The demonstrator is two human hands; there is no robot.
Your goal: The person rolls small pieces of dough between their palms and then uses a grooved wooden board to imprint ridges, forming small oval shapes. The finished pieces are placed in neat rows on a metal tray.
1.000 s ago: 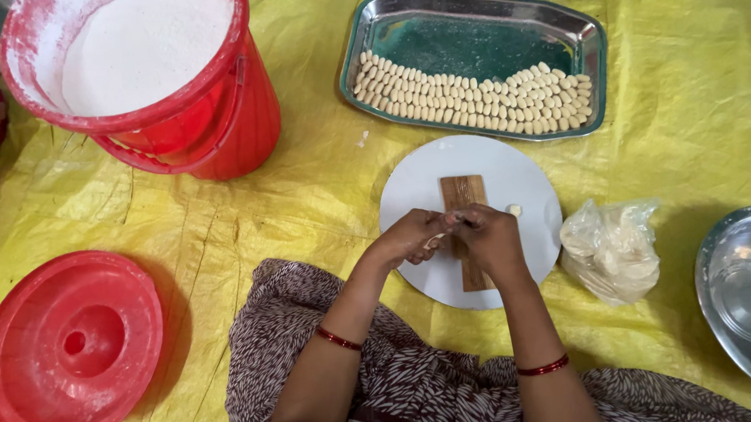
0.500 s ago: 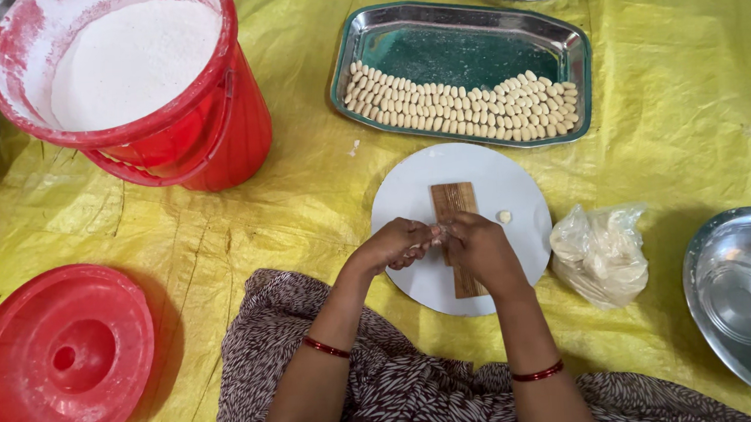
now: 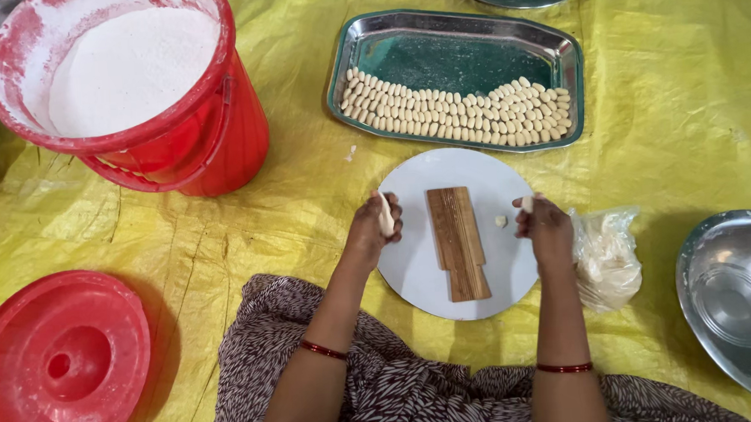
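Both hands are up over the white round plate (image 3: 422, 273), one on each side of the ridged wooden board (image 3: 457, 241) that lies flat in the plate's middle. The left hand (image 3: 373, 228) is at the plate's left rim, fingers closed around a pale roll of dough (image 3: 385, 216) that stands upright in its grip. The right hand (image 3: 544, 226) is at the plate's right rim, fingertips pinched on a small lump of dough (image 3: 527, 203). Between that hand and the board, a tiny crumb of dough (image 3: 501, 221) sits on the plate.

Just beside the right hand, off the plate, is a clear plastic bag (image 3: 607, 257) of dough. Beyond the plate, toward the far edge of the yellow sheet (image 3: 696, 109), a steel tray (image 3: 461, 44) holds rows of small shaped dough pieces (image 3: 456, 112) packed along its near side. At the far left stands a red bucket (image 3: 209, 134) filled with white flour (image 3: 128, 65). Its red lid (image 3: 54, 365) lies at the near left corner. A steel bowl (image 3: 740, 299) is at the right edge of the sheet.
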